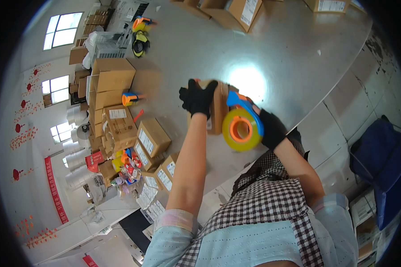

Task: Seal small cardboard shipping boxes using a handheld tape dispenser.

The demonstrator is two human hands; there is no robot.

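Note:
My left hand (197, 97), in a black glove, lies over the left part of a small cardboard box (217, 111) with its fingers spread, holding it against the grey tabletop. The hand hides part of the box's top. In my right hand (272, 128), also gloved in black with bare fingertips, is a blue and orange tape dispenser (259, 120). It carries a roll of yellowish packing tape (229, 133). The dispenser's head is at the box's right side; whether it touches the cardboard I cannot tell.
Taped, labelled cartons (153, 138) stand to the left, near open boxes (115, 78). More dispensers (129, 99) lie along the table's left side. Open cartons (235, 13) stand at the far side. The table edge (334, 85) runs along the right, with tiled floor beyond.

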